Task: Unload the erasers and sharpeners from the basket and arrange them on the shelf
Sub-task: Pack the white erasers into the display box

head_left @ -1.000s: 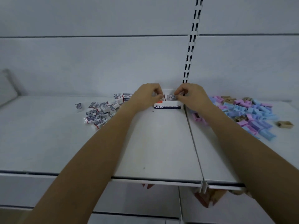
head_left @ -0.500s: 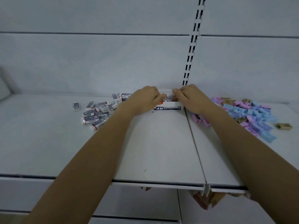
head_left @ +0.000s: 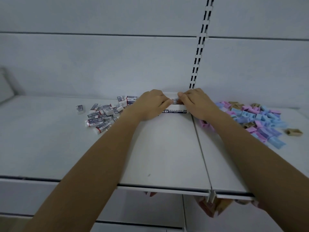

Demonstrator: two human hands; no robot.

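Note:
A white eraser box [head_left: 177, 111] printed "ERASER 24" stands at the back of the white shelf [head_left: 163, 148], by the rear wall. My left hand [head_left: 150, 106] and my right hand [head_left: 195, 102] both reach into it, fingertips meeting on small wrapped erasers [head_left: 175, 100] at the top of the box. Whether the fingers pinch or only press them is hard to tell. Loose wrapped erasers [head_left: 102, 114] lie scattered to the left. A heap of pink, blue and tan sharpeners [head_left: 257, 118] lies to the right.
A slotted upright [head_left: 200, 47] runs up the back wall above the box. A seam [head_left: 202, 151] divides two shelf boards. One tan sharpener [head_left: 293, 131] lies apart at far right. Reddish items [head_left: 210, 208] show below the shelf's front edge.
Both hands have dropped lower onto the box and their fingertips have come together on the erasers inside it. The view has shifted slightly.

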